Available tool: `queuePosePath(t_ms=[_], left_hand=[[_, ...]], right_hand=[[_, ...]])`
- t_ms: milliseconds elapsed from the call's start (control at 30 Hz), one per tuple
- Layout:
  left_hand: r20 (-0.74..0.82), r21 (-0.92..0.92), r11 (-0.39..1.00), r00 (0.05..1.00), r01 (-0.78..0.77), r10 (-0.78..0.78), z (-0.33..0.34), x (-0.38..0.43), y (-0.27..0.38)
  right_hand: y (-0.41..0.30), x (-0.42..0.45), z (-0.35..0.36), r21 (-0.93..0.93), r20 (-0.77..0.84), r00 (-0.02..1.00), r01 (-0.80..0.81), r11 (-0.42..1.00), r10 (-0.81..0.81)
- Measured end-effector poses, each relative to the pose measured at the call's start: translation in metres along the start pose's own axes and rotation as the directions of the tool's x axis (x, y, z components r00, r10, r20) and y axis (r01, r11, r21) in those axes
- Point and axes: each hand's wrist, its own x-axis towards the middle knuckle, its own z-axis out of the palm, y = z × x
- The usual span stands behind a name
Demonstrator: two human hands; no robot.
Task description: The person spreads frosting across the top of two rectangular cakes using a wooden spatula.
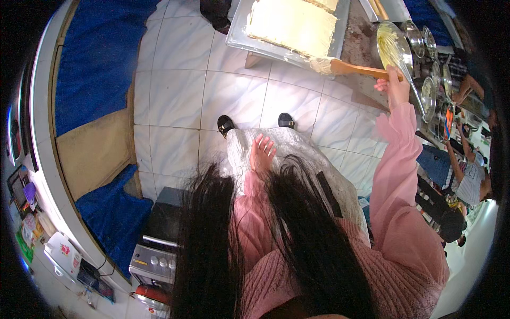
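My right hand (395,85) grips the end of a wooden-handled spatula (358,70), held out over the table edge. A thick lump of pale cream (321,65) coats the spatula's head, at the near edge of a metal tray (275,49). On that tray lies a rectangular cake slab (295,26) covered in pale yellow cream. Low in front of my apron (303,145), my left hand (262,153) hangs with its fingers apart, holding nothing.
Beside my right hand stands a metal bowl (392,44) of yellow mixture with a whisk (410,83) in it. Several more metal bowls (428,95) line the table (356,44). People work at the right. An oven (153,261) and blue cloth (95,67) are to the left.
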Motion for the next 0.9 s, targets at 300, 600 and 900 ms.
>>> queuePosePath(t_ms=[300,600,900], left_hand=[[-0.026,0.011,1.000,1.000,-0.001,0.001,-0.001,0.000,0.000],[0.007,-0.007,1.000,1.000,-0.013,0.013,-0.002,0.000,-0.001],[-0.047,-0.015,1.000,0.999,0.013,-0.013,0.004,0.002,-0.001]], right_hand=[[-0.004,0.039,0.038,-0.188,0.128,0.987,0.125,0.974,-0.102],[-0.022,0.031,0.043,-0.235,0.072,0.950,0.312,0.920,-0.304],[-0.072,-0.017,-0.002,-0.139,0.142,0.973,0.200,0.970,-0.180]])
